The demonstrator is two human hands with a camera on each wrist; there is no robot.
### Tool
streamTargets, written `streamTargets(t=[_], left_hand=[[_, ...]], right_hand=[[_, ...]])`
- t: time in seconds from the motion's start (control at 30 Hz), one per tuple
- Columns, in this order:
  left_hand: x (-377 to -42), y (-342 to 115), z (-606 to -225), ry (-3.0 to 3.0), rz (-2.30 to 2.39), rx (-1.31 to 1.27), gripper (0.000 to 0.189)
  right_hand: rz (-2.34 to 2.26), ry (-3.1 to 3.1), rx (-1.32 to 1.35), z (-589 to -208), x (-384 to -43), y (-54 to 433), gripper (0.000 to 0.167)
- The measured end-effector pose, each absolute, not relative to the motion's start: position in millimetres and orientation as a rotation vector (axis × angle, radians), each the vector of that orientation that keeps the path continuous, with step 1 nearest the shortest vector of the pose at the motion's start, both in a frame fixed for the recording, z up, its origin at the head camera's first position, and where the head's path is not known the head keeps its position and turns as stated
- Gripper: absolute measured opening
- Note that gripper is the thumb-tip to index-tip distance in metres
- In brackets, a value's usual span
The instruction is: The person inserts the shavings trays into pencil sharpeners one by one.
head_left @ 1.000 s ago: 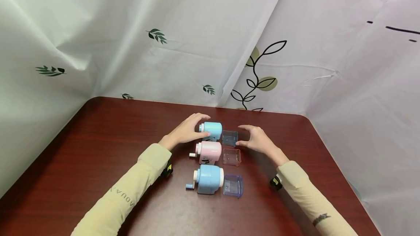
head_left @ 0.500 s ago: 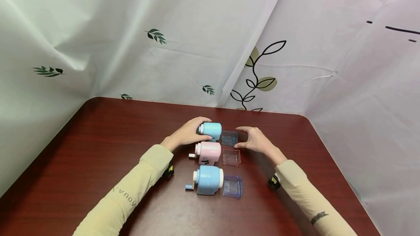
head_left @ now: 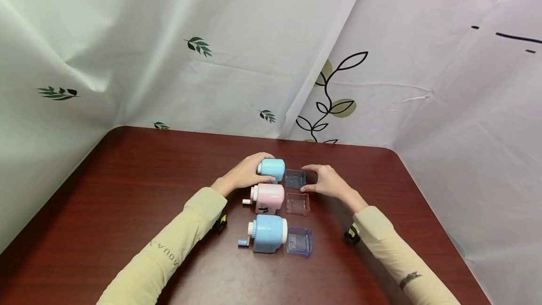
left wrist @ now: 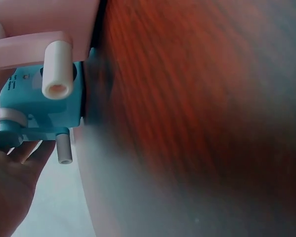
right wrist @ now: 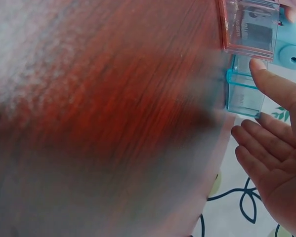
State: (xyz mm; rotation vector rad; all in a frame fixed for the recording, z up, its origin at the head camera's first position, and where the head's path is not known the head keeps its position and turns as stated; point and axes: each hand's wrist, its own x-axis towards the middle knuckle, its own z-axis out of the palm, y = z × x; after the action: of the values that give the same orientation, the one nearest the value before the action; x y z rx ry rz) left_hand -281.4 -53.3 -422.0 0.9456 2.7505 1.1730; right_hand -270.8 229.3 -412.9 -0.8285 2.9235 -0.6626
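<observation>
Three hand-crank pencil sharpeners stand in a row on the table. My left hand [head_left: 244, 172] grips the farthest, a light blue pencil sharpener [head_left: 273, 168], thumb on its near side and fingers at its far side. Beside it lies a clear blue shavings drawer [head_left: 294, 179]. My right hand [head_left: 328, 180] holds that drawer by its right end, thumb near and index finger far; the other fingers spread loosely in the right wrist view. A pink pencil sharpener [head_left: 270, 196] is just nearer than my left hand. Its white crank handle [left wrist: 58, 71] shows large in the left wrist view.
A clear pink drawer [head_left: 298, 204] lies right of the pink sharpener. Nearest me stand a larger blue sharpener [head_left: 269, 233] and a bluish-purple clear drawer [head_left: 299, 241]. The dark red wooden table [head_left: 148, 192] meets a white leaf-patterned curtain [head_left: 237, 93] behind.
My left hand has moved right and closed around the far light blue sharpener. My right hand has moved slightly left onto the clear blue drawer. The other sharpeners have stayed in place.
</observation>
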Motion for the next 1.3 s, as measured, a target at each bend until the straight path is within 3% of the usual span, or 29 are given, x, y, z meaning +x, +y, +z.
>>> streamTargets(t=[1.3], left_hand=[[-284.0, -43.8, -426.3, 2.811, 1.15, 0.86, 0.058]], right_hand=[[-0.801, 2.867, -0.763, -416.5, -275.6, 220.4, 0.047]])
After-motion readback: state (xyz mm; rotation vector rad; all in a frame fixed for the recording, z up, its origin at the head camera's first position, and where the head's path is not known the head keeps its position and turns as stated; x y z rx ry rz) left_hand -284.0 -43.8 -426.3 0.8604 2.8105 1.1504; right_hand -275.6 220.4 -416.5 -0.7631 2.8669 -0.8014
